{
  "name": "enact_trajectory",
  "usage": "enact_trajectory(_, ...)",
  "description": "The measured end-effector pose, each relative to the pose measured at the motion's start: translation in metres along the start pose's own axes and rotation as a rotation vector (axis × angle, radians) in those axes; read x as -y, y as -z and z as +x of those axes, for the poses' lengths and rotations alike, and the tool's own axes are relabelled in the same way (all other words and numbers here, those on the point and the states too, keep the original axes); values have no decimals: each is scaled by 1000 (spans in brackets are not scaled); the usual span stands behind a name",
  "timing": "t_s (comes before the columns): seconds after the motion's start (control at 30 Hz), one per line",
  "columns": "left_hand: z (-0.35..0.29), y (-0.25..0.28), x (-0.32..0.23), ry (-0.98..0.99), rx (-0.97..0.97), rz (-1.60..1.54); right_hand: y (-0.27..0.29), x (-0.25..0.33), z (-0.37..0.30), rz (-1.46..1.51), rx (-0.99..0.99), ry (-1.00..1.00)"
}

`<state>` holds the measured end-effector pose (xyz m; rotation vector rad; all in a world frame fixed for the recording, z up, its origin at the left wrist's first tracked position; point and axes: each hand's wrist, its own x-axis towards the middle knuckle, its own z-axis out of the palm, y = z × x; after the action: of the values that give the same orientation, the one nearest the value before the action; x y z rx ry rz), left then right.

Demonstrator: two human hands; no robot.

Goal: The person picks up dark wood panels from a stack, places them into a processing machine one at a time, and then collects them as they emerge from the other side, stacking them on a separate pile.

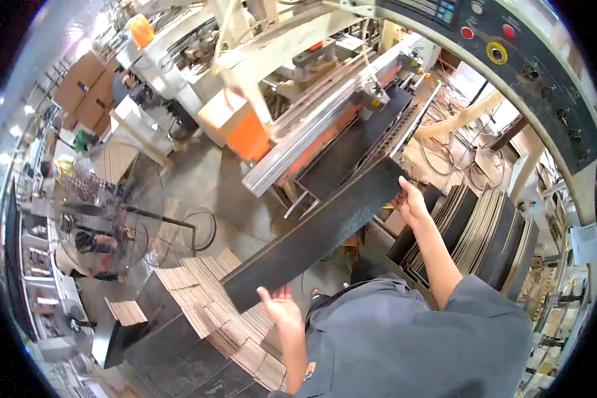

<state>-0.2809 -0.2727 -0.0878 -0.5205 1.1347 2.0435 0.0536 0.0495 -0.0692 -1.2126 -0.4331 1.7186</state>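
Note:
A long dark board [312, 235] with a brown edge slants across the middle, held between my two hands. My left hand [282, 306] grips its near left end, with the thumb up on the face and the fingers partly hidden underneath. At the far right end my right hand [411, 201] has its thumb over the corner and its fingers below the board. Stacked boards with light raw edges [205, 298] lie below my left hand. To the right of my right forearm stand more dark boards [481, 232], on edge in rows.
A machine with a metal rail [312, 149] and an orange-sided box [235, 126] stands ahead. A control panel [511, 56] with buttons arches over the upper right. On the left is a large caged fan [109, 205]. Cables [454, 149] lie on the floor beyond the machine. Another person [79, 182] is at far left.

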Motion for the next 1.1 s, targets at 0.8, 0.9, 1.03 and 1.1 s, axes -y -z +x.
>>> enact_trajectory(0.8,40,-186,139,-1127,240,1927,-66,67,216,-350,-124,201)
enact_trajectory(0.9,34,-201,165,-1066,97,1989,-55,63,232,-471,-169,222)
enact_trajectory(1.03,33,-219,171,-1071,108,1848,-38,62,258,-593,-193,269)
enact_trajectory(1.1,35,-224,173,-1071,130,1801,-31,63,272,-643,-189,266)
